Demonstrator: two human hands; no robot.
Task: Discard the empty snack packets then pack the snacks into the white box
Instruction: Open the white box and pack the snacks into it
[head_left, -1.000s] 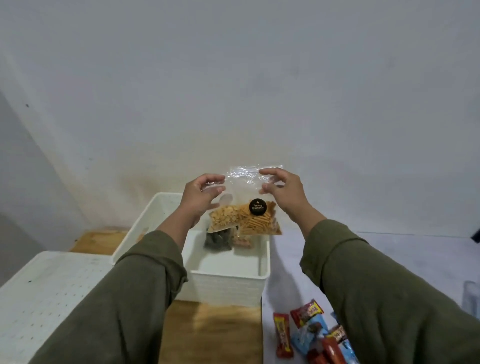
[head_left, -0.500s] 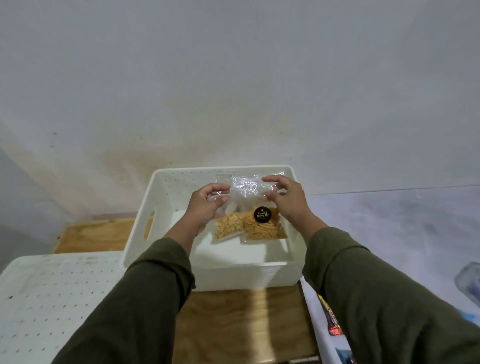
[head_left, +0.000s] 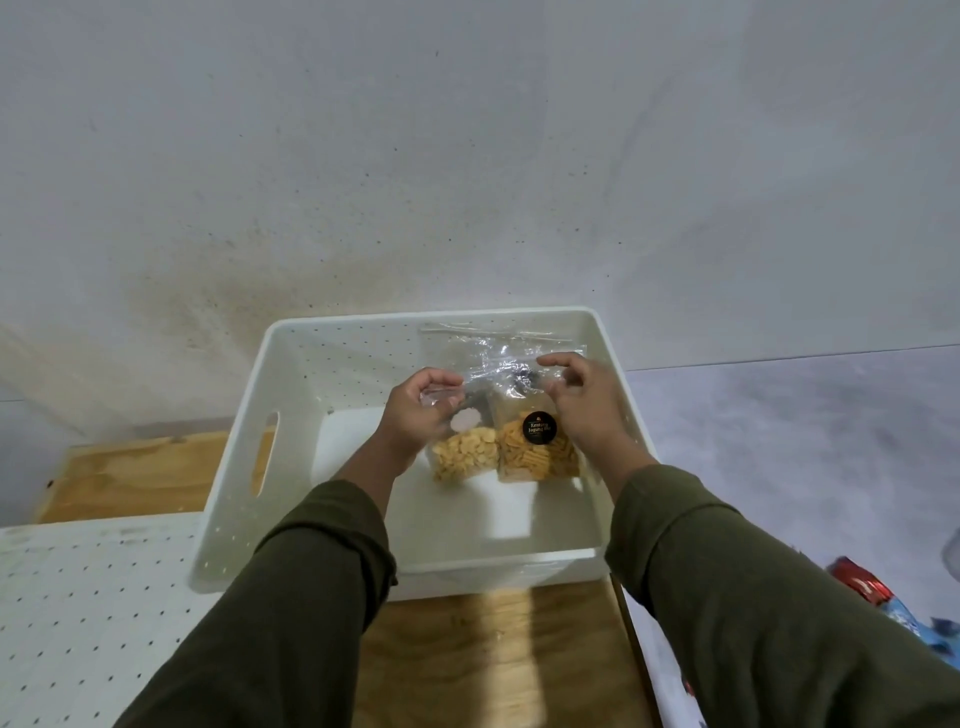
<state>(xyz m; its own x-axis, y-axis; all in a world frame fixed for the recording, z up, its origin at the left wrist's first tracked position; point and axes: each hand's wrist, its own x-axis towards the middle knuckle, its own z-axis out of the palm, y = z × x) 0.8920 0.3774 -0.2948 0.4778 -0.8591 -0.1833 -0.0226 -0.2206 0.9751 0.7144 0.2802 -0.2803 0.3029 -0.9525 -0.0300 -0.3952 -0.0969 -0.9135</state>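
The white box (head_left: 235, 467) stands open on a wooden top, close to the wall. Inside it, at the right, two clear snack packets (head_left: 511, 452) hold yellow snacks, and the right one carries a round black label. Their lower ends are down near the box floor, while their crinkled clear tops stand up toward the far wall. My left hand (head_left: 418, 418) pinches the clear plastic at the packets' upper left. At the upper right, my right hand (head_left: 584, 410) holds the plastic with curled fingers and thumb. Both hands are inside the box.
A white perforated panel (head_left: 78, 603) lies at the left front. The wooden top (head_left: 493, 654) shows in front of the box. On the grey surface (head_left: 779, 426) to the right, red and blue snack wrappers (head_left: 883, 603) lie at the frame's edge.
Both hands have lowered the clear snack packets from above the box down into it. The view has tilted down, and the box now looks closer.
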